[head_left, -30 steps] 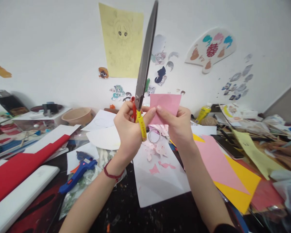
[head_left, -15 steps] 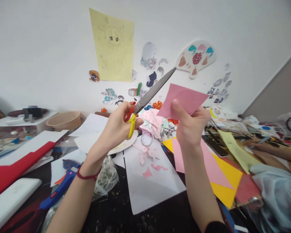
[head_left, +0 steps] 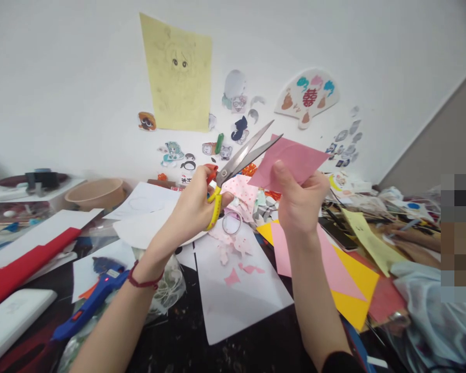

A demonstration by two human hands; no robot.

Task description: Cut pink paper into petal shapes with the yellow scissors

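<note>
My left hand (head_left: 200, 204) grips a pair of scissors (head_left: 241, 160) by its red and yellow handles. The blades are spread apart and point up to the right, with the lower tip over the top left of a pink piece of paper (head_left: 295, 161); whether it touches the paper I cannot tell. My right hand (head_left: 303, 199) pinches that paper, thumb on the near face. Beneath the hands, a white sheet (head_left: 241, 305) bears pink paper scraps (head_left: 233, 277) and a small ring (head_left: 232, 223).
Pink and yellow sheets (head_left: 357, 311) lie under my right forearm. To the left are a blue glue gun (head_left: 89, 305), a white box-like object (head_left: 19, 316) and a tan bowl (head_left: 95, 194). A person's hand (head_left: 415, 235) is at the far right. Stickers and a painted fan (head_left: 308, 98) hang on the wall.
The scissors have gone from closed blades to spread ones, and their tips now stand nearer the pink paper. The whole view has shifted slightly.
</note>
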